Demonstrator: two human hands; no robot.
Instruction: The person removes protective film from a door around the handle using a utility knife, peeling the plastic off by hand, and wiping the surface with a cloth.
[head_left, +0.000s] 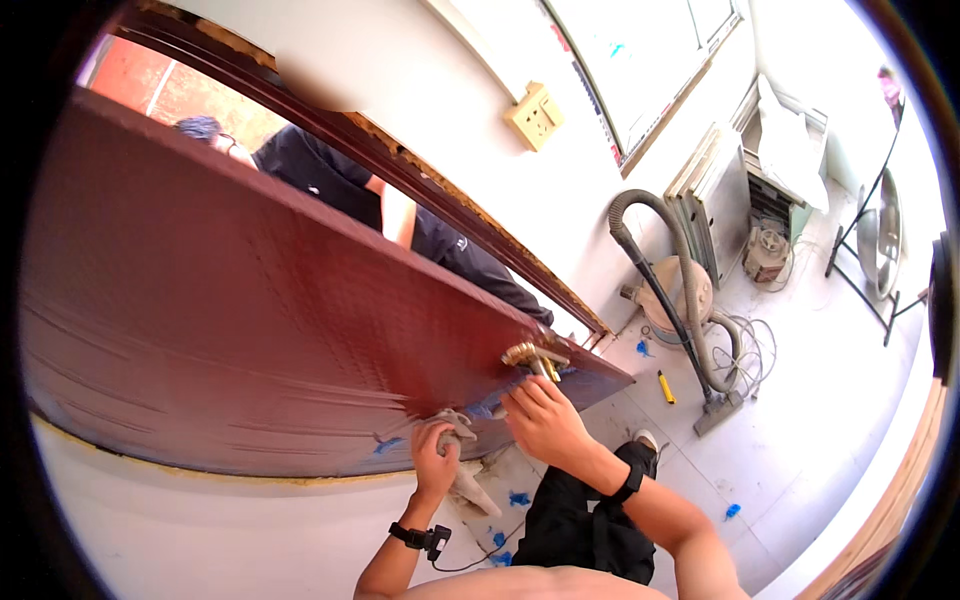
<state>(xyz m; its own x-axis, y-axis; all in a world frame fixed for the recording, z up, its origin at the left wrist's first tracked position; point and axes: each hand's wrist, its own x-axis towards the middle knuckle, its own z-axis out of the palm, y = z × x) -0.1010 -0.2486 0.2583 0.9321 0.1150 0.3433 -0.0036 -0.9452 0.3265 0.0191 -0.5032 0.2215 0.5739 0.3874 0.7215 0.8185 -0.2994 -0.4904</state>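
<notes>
A dark red door (225, 292) with a brass-coloured handle (532, 357) fills the left and middle of the view. My left hand (433, 457) grips a greyish cloth (454, 435) at the door's surface, and part of the cloth hangs below the fingers. Just below the handle is my right hand (546, 420), its fingers bent towards the door. What lies under those fingertips is too small to make out. Blue film remnants (484, 409) cling to the door between my hands. Wrinkled clear film seems to cover the door's lower part.
Beyond the door, a person in dark clothes (322, 172) leans in the doorway. A vacuum cleaner (675, 289) stands right, with a yellow utility knife (667, 388) and blue scraps (519, 498) on the tiled floor. Panels (712, 202) lean against the wall under a socket (534, 116).
</notes>
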